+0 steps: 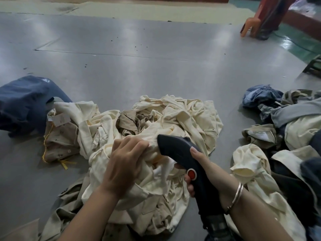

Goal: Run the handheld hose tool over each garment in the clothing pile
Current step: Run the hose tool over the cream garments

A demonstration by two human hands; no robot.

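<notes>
Two hands work at the middle of the clothing pile [156, 129], a heap of cream and tan garments spread on a grey worktop [139, 66]. The left hand [125, 162] has its fingers curled into a fold of the cream garment [152, 185] on top, bunching the cloth up, most likely to keep that patch taut and raised so the tool can meet it. The right hand [198, 173] is wrapped round the handle of the dark handheld hose tool [180, 153], thumb lying along the top above the red button [191, 174]; a bangle [237, 195] sits on that wrist. The tool's nose points forward and left and touches the gathered fabric just beside the left fingertips, so the work falls right where the cloth is held. Its hose end runs down out of view at the bottom edge.

Another heap of cream, grey and denim garments [286, 129] lies well apart to the right, and a dark blue garment [26, 101] lies at the left. Which is done and which waiting I cannot tell. Much of the central pile looks unsorted, so the task seems far from finished.
</notes>
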